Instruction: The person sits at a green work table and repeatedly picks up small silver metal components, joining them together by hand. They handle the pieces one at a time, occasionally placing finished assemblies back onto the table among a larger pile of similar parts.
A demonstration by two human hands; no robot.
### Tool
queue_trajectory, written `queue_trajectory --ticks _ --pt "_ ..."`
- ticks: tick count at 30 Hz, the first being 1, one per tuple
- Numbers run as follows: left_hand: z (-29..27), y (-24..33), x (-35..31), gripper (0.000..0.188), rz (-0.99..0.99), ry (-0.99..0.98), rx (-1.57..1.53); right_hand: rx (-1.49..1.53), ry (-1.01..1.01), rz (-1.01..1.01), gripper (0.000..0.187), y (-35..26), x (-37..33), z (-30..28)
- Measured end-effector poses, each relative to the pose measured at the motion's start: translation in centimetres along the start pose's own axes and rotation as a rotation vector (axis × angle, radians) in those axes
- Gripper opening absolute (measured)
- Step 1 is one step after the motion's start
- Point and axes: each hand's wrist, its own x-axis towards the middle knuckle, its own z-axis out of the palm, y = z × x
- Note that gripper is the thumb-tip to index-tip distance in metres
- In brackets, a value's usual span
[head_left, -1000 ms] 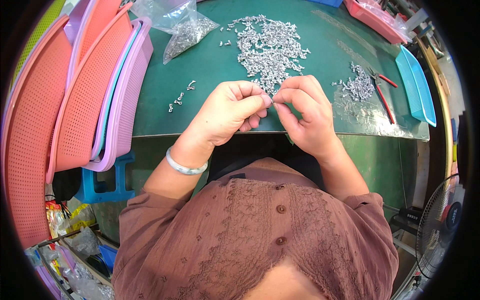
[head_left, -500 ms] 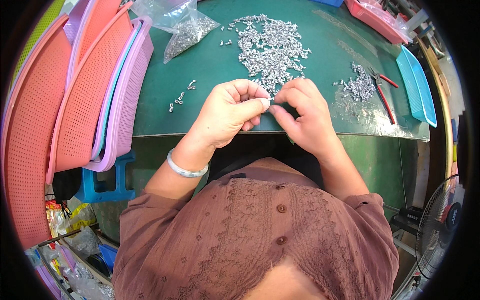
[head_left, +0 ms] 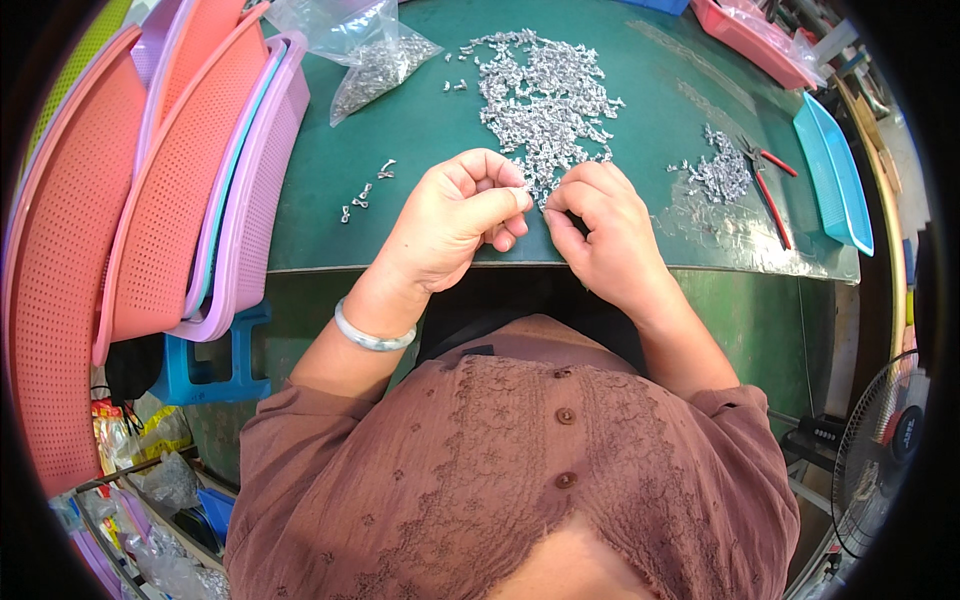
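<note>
Many small metal parts (head_left: pixel 545 90) are heaped on the green table (head_left: pixel 440 125), the near end of the heap reaching the fingertips. A smaller pile (head_left: pixel 722 168) is set at right beside the red-handled pliers (head_left: pixel 768 200); a few loose pieces (head_left: pixel 361 197) lie at left.

Grip: on the left hand (head_left: pixel 455 222) thumb and forefinger are pinched together; whether a part is trapped there can't be told, tips too small. On the right hand (head_left: pixel 608 232) thumb and forefinger are drawn close; contact and contents can't be made out. Hands are kept just apart.

Handling (judged): each part very light, stiff, probably slick, easily dropped. Loose ones look waisted with wider ends, so best pinched across the waist with fingertips. Thin spots might be bent if squeezed hard.

Containers: clear bag (head_left: pixel 385 72) is slumped on the table, its lower part filled with similar-looking metal bits. Pink tray (head_left: pixel 735 42), far right, is loaded with clear plastic. Blue tray (head_left: pixel 835 185) is tilted at the right edge; contents can't be told. Perforated baskets (head_left: pixel 190 190), pink and purple mostly, are stood on edge at left, nested together.
</note>
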Motion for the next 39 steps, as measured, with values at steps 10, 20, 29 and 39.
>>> queue_trajectory --ticks 10,20,29,39 --pt "0.1 0.1 0.0 0.005 -0.012 0.006 -0.003 0.128 0.063 0.061 0.009 0.3 -0.1 -0.3" --pt "-0.2 0.0 0.0 0.004 -0.014 -0.003 -0.015 0.277 0.071 0.185 0.01 0.2 -0.2 -0.5" --pt "0.2 0.7 0.3 0.01 -0.066 -0.021 -0.051 0.299 0.129 0.109 0.027 -0.5 0.4 -0.6" --pt "0.9 0.3 0.5 0.008 -0.067 -0.017 0.162 0.226 0.152 -0.027 0.036 -0.7 0.5 -0.4"
